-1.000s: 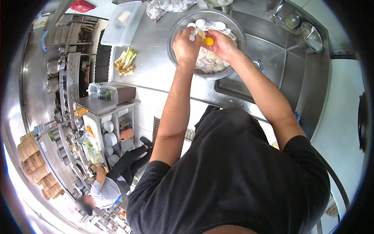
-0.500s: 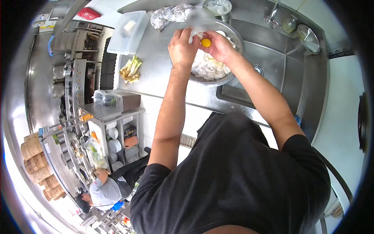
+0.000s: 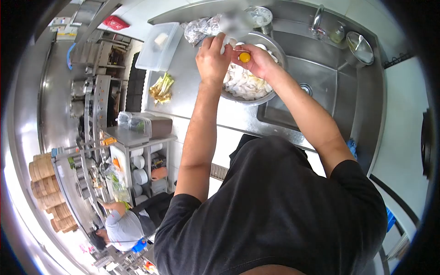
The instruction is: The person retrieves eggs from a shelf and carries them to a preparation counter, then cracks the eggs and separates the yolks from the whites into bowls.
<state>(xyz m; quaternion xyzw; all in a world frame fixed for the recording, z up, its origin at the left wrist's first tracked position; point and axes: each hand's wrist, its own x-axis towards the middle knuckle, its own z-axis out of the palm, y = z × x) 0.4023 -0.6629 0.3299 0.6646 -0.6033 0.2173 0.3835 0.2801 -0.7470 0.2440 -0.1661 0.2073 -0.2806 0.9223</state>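
Above a large steel bowl (image 3: 280,49) my right hand (image 3: 257,63) cradles a round orange-yellow egg yolk (image 3: 244,57) in its curled fingers. My left hand (image 3: 212,58) is close beside it, fingers pinched round a pale, whitish piece that looks like eggshell (image 3: 225,45), mostly hidden by the fingers. White sliced pieces of raw meat or seafood (image 3: 247,82) fill the bowl beneath, with a yellowish wet patch among them. The bowl rests on the steel counter, partly over the sink's left edge.
Right of the bowl is a steel sink (image 3: 302,68) with a tap (image 3: 316,20). A plastic bag (image 3: 201,30), a clear tub (image 3: 158,48) and green stalks (image 3: 161,88) lie to the left. A steel pot (image 3: 260,18) stands behind. A co-worker (image 3: 123,229) is at lower left.
The view has shifted slightly, so the surroundings sit a little differently. My right hand has turned a little, showing the yolk more openly. Both hands stay above the bowl.
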